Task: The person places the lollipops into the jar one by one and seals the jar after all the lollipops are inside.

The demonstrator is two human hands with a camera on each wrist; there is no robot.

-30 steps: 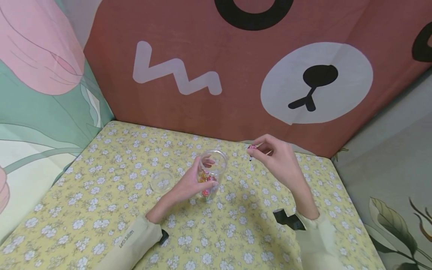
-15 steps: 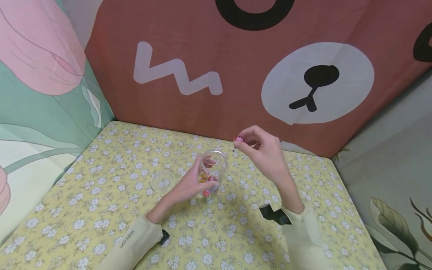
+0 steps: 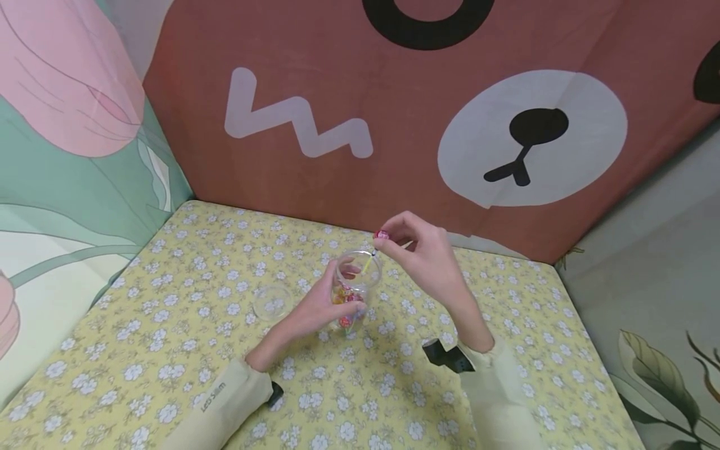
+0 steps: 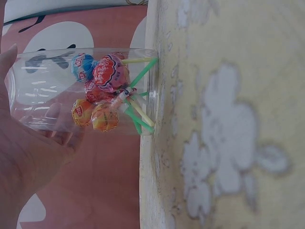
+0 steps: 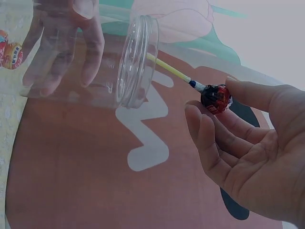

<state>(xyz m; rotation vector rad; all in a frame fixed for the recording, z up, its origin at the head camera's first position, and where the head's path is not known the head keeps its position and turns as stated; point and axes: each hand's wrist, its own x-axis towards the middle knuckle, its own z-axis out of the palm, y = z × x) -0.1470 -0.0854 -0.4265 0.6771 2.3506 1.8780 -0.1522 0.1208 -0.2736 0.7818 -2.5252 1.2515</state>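
A clear plastic jar [image 3: 371, 284] stands upright on the table, its mouth uncovered. My left hand [image 3: 315, 306] grips the jar from the left, thumb in front and fingers behind. Inside, several wrapped lollipops [image 4: 110, 74] in pink, blue and orange lie low with their green and yellow sticks pointing down. Above the jar's right rim, my right hand [image 3: 430, 259] pinches a dark red lollipop [image 5: 217, 98] by its candy head between thumb and fingers. Its yellow stick [image 5: 169, 68] points down, with the tip just inside the jar's mouth.
A round transparent lid [image 3: 272, 289] lies on the floral yellow tablecloth [image 3: 185, 325], left of the jar. Behind the table hangs a brown backdrop [image 3: 315, 194] with a bear face; patterned cloth also hangs at both sides.
My right hand has moved left with the lollipop, from well right of the jar to over its mouth. The left hand and jar have stayed in place.
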